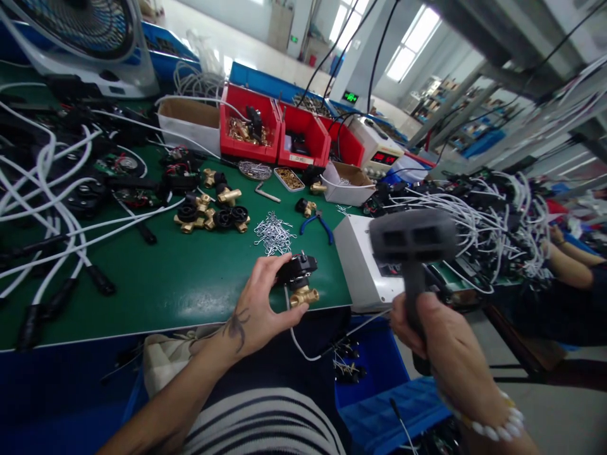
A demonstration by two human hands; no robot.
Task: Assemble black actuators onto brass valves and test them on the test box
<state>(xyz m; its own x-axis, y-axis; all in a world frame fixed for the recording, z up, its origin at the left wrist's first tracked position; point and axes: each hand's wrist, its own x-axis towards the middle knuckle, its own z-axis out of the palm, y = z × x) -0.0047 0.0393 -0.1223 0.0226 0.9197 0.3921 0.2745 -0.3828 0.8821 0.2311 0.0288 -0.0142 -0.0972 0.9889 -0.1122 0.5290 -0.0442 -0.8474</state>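
Note:
My left hand (260, 303) pinches a brass valve with a black coil on top (300, 281) at the front edge of the green table mat (190, 278); a white wire hangs from the valve. My right hand (441, 341) is wrapped round the handle of a grey handheld scanner (411, 243), held up to the right of the valve with its head facing away from me. A pile of small metal clips (274, 234) lies just beyond the valve.
More brass valves with black coils (211, 212) sit mid-table, with blue pliers (317, 222). Red bins (249, 123) and small boxes line the back. White cables (42, 189) cover the left side. A white device (363, 259) stands right, a blue crate (379, 379) below. Another person's arm (569, 262) is at far right.

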